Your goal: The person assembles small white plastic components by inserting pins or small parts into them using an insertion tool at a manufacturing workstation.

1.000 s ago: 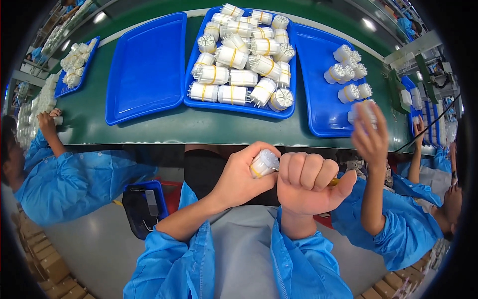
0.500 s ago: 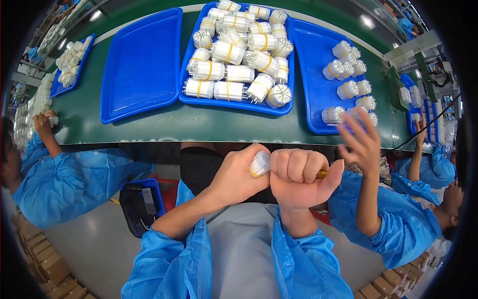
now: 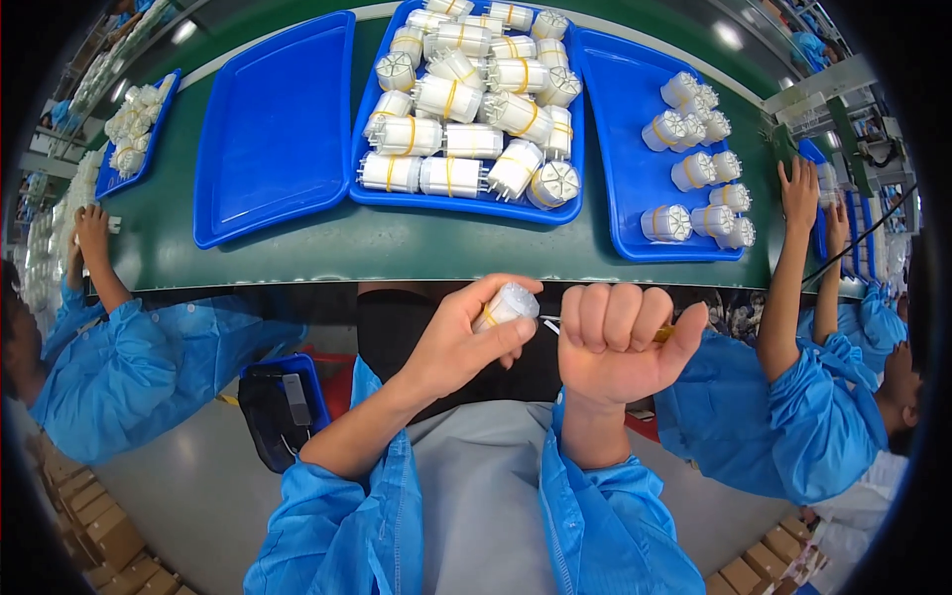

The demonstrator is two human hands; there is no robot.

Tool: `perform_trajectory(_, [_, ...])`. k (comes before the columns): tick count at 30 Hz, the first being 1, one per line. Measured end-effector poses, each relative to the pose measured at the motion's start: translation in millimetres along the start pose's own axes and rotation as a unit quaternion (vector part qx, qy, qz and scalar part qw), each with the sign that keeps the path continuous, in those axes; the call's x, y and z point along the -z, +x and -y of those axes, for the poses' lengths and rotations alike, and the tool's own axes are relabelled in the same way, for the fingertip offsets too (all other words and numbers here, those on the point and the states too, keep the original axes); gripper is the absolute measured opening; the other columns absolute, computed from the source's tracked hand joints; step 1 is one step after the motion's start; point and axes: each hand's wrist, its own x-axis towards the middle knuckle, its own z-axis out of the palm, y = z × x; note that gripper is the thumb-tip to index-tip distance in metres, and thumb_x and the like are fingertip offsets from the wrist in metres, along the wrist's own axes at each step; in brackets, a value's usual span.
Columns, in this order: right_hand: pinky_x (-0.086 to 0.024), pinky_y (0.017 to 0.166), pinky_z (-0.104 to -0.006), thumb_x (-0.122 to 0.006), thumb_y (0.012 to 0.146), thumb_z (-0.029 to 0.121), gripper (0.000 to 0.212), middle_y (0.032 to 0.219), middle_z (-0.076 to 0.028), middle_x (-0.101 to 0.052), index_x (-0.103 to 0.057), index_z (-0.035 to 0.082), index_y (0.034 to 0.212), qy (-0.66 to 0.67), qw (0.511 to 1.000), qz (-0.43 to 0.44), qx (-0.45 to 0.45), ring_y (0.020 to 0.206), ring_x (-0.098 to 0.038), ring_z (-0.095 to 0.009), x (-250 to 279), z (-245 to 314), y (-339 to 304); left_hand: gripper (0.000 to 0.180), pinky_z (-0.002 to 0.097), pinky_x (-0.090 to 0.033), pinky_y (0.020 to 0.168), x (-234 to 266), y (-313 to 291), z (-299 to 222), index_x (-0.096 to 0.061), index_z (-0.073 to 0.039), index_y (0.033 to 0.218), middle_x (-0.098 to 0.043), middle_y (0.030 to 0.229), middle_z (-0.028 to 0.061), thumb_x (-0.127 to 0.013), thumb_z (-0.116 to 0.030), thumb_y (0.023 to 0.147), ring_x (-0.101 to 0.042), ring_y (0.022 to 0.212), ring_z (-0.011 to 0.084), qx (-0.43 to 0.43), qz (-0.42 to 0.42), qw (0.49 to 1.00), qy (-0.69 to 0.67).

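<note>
My left hand [image 3: 446, 347] is closed round a white cylinder [image 3: 504, 307] with a yellow band and a clear-looking end, tilted with that end up and to the right. Beside it, a little apart, my right hand [image 3: 620, 347] makes a fist round a slim tool with a yellow handle [image 3: 664, 334]. A thin pale tip juts from the fist's left side toward the cylinder. Most of the tool is hidden in my fingers, so its kind is unclear. Both hands are just off the front edge of the green table [image 3: 397, 260].
A blue tray [image 3: 466, 206] heaped with banded white cylinders lies ahead. Left of it is a bare blue tray [image 3: 278, 129]; to the right, another tray [image 3: 620, 139] holds several upright cylinders. Co-workers in blue sleeves [image 3: 823, 416] sit on both sides. A blue bin [image 3: 313, 387] stands lower left.
My hands have drawn apart; the cylinder shows more above my left fingers, and the right fist has shifted right. The right co-worker's hand has moved from the right tray to farther right.
</note>
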Motion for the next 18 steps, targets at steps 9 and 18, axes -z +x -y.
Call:
perform_trajectory(9, [-0.025,0.051,-0.0329,-0.025,0.102,0.055,0.060,0.054,0.001,-0.037,-0.032,0.013,0.061,0.008,1.000,0.015,-0.018,0.048,-0.027,-0.015,1,-10,-8,0.030,0.0250,-0.048,0.074,-10,-3,4,-0.063,-0.001,0.107,-0.063,0.091,0.0023,-0.071,-0.006,0.078,-0.056,0.083,0.0077,-0.029,-0.030,0.995,0.091])
perform_trajectory(18, [-0.023,0.048,-0.0317,-0.025,0.103,0.051,0.058,0.049,0.003,-0.030,-0.029,0.014,0.058,-0.018,0.999,0.008,-0.044,0.045,-0.022,-0.014,4,-17,-8,0.026,0.0285,-0.050,0.070,-9,-2,14,-0.062,-0.001,0.102,-0.065,0.086,0.0074,-0.069,-0.005,0.077,-0.061,0.077,0.0127,-0.076,-0.054,0.968,0.232])
